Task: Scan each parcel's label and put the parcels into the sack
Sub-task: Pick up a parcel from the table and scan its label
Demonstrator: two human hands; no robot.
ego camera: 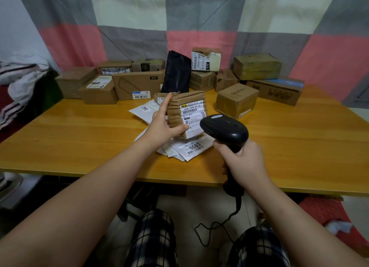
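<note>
Grips in the left hand [162, 124] a brown paper-wrapped parcel [176, 114], thumb across the lower front and fingers up the left side. Holds it upright just above the worktop [79, 130], near the front middle. Presents the parcel's white label [192, 116] toward the camera. Wraps the right hand [242, 158] round the handle of a black scanner [225, 128], all fingers curled about the grip. Sets the scanner's head just right of the label's lower corner, very close; cannot tell whether touching. Drops a black cable [219, 224] from the handle's foot to the floor, between checked trouser legs.

Shows beneath the parcel a loose heap of flat white mailers [189, 148], one printed 0663. Shows to the right, a little further back, a small brown box [236, 99] standing alone. Stands a black pouch [176, 72] upright behind the parcel. Lines the worktop's far edge with cardboard boxes [137, 84], some stacked. Closes the view with a cloth [199, 36] in grey, pink and cream blocks.
</note>
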